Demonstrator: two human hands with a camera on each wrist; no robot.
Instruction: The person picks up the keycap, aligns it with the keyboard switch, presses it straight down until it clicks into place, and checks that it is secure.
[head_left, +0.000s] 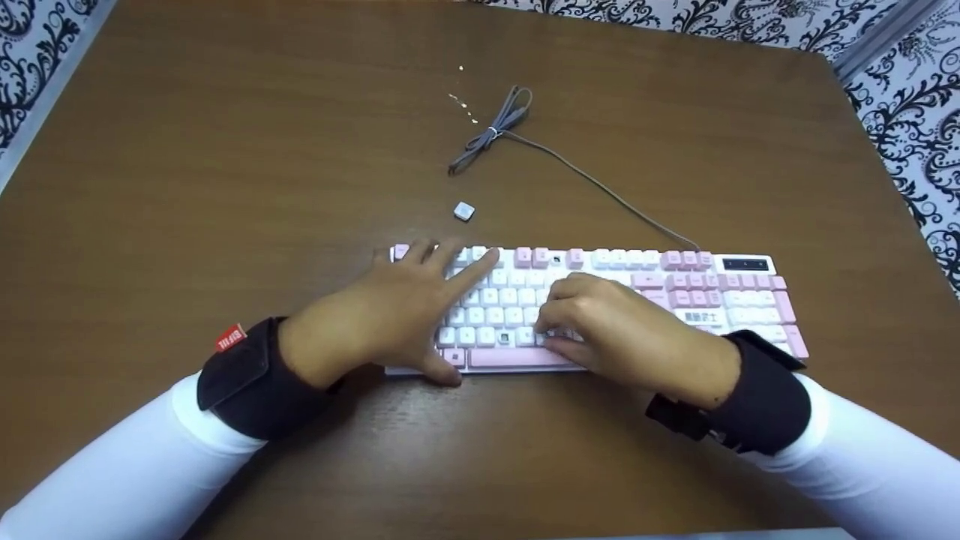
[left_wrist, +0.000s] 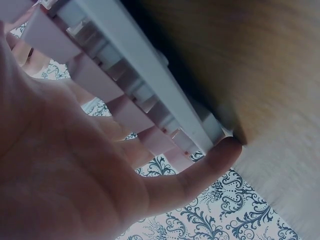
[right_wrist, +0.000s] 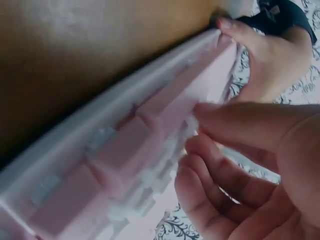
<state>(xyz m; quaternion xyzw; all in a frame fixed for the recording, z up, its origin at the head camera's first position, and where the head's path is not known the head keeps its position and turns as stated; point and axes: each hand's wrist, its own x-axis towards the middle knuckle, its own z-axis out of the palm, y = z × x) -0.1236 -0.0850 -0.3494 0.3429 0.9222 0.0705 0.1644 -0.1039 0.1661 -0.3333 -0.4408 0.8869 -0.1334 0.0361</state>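
A white and pink keyboard (head_left: 525, 358) lies on the wooden table. Spread over its left end, my left hand (head_left: 397, 307) has fairly straight fingers, with its fingertips near the back edge and its thumb at the front edge. My right hand (head_left: 615, 326) is bent over the lower rows. Its thumb and fingertips pinch at a white keycap (right_wrist: 190, 121) just behind the pink space bar (right_wrist: 185, 90), and the fingers hide most of that cap. Two spots among the keys show dark where caps are off. Behind the keyboard lies a loose white keycap (head_left: 464, 211).
From the keyboard's back edge a grey cable (head_left: 600, 184) runs to a tied bundle (head_left: 491, 131) on the table (head_left: 225, 150). Small pale specks lie beside the bundle. Black-and-white patterned cloth (head_left: 911, 120) shows beyond the table. Both wrists wear dark bands.
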